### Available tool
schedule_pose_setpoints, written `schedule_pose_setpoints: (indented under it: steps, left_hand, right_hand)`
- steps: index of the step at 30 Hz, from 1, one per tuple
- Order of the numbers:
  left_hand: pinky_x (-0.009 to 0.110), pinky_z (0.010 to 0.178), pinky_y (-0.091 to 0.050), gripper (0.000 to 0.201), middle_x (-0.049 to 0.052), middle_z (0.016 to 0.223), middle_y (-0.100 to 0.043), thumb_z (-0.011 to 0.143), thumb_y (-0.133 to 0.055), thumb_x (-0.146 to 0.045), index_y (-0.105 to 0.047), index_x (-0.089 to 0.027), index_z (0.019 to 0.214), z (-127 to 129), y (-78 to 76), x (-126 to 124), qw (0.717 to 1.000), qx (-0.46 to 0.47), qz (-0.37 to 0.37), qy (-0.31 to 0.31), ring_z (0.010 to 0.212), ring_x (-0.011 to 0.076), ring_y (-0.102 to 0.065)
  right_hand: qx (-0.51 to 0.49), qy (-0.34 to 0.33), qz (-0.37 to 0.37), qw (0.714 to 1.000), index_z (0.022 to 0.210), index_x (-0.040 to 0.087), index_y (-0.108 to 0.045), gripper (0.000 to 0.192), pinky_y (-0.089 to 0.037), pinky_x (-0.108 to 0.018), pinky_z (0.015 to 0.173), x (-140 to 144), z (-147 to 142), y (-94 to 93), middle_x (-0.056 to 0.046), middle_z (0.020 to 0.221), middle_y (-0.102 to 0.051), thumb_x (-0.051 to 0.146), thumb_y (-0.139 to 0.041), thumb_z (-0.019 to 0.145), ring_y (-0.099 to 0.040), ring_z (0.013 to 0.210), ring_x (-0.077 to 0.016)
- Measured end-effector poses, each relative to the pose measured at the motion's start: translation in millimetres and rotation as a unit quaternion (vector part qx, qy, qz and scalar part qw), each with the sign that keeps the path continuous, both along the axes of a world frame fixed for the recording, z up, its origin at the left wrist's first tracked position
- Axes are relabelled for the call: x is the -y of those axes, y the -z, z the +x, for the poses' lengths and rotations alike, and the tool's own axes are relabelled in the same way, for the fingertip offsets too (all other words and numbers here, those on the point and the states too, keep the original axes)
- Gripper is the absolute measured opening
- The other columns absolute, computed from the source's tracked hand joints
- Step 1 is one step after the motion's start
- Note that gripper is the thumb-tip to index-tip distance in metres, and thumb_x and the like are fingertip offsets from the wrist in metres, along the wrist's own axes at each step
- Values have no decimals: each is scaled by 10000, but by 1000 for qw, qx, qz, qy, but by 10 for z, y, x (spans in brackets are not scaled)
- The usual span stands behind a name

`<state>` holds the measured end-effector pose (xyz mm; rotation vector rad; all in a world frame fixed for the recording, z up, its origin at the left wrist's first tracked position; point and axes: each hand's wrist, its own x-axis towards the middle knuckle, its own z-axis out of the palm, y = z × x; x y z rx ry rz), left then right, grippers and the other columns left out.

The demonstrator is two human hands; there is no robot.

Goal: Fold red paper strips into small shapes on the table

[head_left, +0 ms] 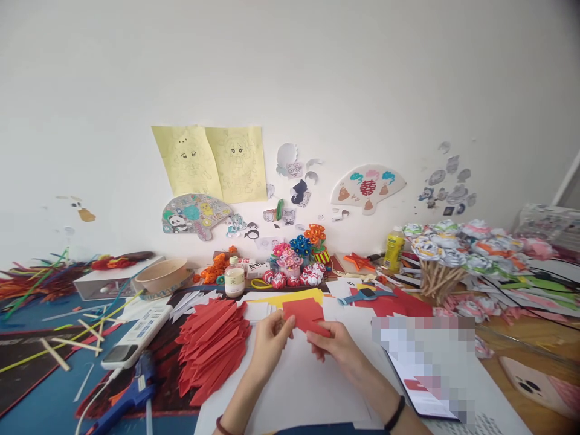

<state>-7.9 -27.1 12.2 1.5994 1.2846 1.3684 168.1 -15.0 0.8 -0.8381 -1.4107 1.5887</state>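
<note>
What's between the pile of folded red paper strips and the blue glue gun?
In the head view, nothing sits between the pile of folded red paper strips and the blue glue gun; only dark table mat shows there.

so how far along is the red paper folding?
Done: a big pile of folded red strips lies left of the hands on the table. In hand: the left hand and right hand both hold one red sheet over white paper, partly folded by the look of it. Left: more flat red paper and yellow sheets lie behind, how many is unclear.
</note>
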Motion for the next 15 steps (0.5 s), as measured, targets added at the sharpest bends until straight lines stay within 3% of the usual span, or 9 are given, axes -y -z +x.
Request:
schedule_pose_setpoints:
  steps: [7, 15]
  left_hand:
    - [204, 471, -292, 381, -37, 471, -486, 835, -548, -453, -514, -176, 576, -41, -67, 32, 998, -53, 30, -17, 444, 95, -395]
    - [203, 458, -286, 371, -19, 492, -535, 826, -562, -457, -542, -172, 589, -64, -66, 26, 999, -35, 39, -15, 438, 94, -402]
  right_hand:
    - [52, 21, -26, 998, 644, 126, -583, 464, -317, -212, 398, -33, 37, 42, 7, 481, -548, 572, -713, 655, -458, 397, -89]
    - [77, 12, -12, 997, 594, 152, -530, 510, -252, -190, 332, -21, 110, 40, 60, 399, -433, 641, -631, 698, -389, 328, -67]
